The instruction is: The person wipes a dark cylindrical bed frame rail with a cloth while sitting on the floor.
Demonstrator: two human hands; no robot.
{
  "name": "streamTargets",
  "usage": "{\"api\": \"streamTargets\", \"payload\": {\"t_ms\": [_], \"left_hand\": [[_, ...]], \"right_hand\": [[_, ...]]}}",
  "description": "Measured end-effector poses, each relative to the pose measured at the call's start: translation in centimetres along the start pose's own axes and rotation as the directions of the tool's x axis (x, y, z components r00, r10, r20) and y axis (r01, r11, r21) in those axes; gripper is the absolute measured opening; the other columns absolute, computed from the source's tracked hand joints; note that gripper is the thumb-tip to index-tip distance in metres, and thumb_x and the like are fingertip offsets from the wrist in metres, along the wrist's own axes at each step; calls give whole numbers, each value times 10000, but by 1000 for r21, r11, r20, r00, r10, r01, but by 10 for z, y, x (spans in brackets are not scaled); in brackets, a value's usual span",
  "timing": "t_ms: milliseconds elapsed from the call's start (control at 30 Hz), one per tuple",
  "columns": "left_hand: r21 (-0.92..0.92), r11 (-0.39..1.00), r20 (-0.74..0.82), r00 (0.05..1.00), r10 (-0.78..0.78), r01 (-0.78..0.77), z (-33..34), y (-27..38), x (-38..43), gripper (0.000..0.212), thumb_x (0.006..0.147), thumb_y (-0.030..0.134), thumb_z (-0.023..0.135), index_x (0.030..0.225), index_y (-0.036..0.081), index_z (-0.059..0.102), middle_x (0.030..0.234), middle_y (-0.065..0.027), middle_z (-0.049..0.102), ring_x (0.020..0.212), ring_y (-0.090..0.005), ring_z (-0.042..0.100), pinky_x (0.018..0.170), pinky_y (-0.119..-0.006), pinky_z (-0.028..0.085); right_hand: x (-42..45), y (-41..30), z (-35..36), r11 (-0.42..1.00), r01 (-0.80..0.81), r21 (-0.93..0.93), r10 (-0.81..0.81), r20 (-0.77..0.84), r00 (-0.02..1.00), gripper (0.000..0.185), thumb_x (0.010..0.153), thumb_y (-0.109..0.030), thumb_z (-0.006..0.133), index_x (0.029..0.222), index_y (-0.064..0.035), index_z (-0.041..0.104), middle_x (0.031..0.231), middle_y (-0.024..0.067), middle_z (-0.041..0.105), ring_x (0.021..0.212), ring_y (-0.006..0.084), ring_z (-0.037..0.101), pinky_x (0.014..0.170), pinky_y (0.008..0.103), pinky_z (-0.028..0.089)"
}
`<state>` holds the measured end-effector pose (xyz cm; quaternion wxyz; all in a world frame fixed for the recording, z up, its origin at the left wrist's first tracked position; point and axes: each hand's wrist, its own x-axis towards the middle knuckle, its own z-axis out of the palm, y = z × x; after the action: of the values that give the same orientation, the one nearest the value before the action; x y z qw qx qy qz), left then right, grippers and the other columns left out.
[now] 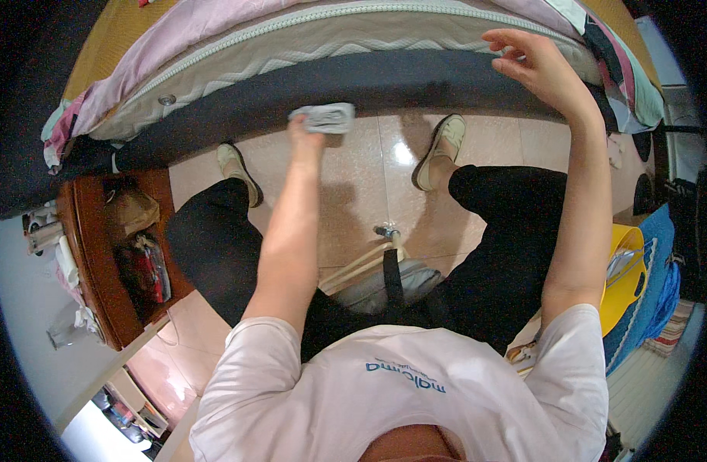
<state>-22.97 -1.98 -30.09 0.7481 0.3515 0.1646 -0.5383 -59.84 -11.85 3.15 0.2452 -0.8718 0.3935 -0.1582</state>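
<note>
My left hand (308, 136) grips a small folded cloth (330, 118), whitish grey and slightly blurred, by its near left edge. The cloth is held over the tiled floor, just in front of the dark grey bed base (353, 78). Above that base runs the side of a beige mattress (307, 40) with a pale zipper. Off to the right, my right hand (529, 63) hovers by the mattress edge, its fingers loosely bent and nothing in them. Whether it touches the mattress cannot be told. A pink sheet (174, 43) is pushed back along the mattress top.
My shoes (443, 144) rest on pinkish floor tiles (353, 190), legs spread wide. Between my thighs shows a pale tubular frame (359, 263) with grey fabric. At left is a brown wooden cabinet (90, 248) with bags inside. To the right are a yellow basket (622, 294) and a blue bag (648, 277).
</note>
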Motion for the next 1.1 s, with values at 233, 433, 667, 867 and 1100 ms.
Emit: {"api": "streamTargets", "payload": {"t_ms": [233,433,667,867,1100], "left_hand": [[135,962,-97,963,251,-237,74,56,-52,410,801,201,391,1154,7,471,1174,-168,537,1104,-354,499,1004,-518,341],[190,982,17,1000,-10,6,102,-61,-79,348,904,161,458,1219,16,423,1253,-180,481,1148,-340,468,1022,-508,347],[249,938,119,954,-276,240,139,-106,-100,216,863,90,444,1031,-26,516,1049,-188,570,949,-306,579,906,-461,454],[-28,993,-19,993,-114,114,109,6,-60,257,876,149,359,1037,29,520,1068,-160,595,991,-320,586,927,-544,428],[299,544,67,586,807,-784,151,25,-125,565,697,-105,450,1254,-35,386,1160,-178,506,1018,-300,552,855,-348,482]], "right_hand": [[0,13,-5,998,-60,-22,60,25,998,359,824,-99,617,1175,-39,569,992,94,626,825,162,600,751,306,499],[13,19,6,995,-85,-44,84,-21,996,358,810,-102,622,1156,-17,577,949,107,635,808,170,607,738,304,502],[17,6,11,997,-71,-43,70,-23,997,344,828,-125,625,1149,-12,574,908,106,631,807,174,609,725,300,500],[16,14,5,1000,-21,-22,20,-59,998,339,826,-119,624,1142,-7,573,898,107,627,808,173,607,736,304,498],[-2,50,-3,995,-99,20,100,-85,991,350,764,-158,671,1080,-16,616,920,147,666,835,234,642,760,335,500]]}}
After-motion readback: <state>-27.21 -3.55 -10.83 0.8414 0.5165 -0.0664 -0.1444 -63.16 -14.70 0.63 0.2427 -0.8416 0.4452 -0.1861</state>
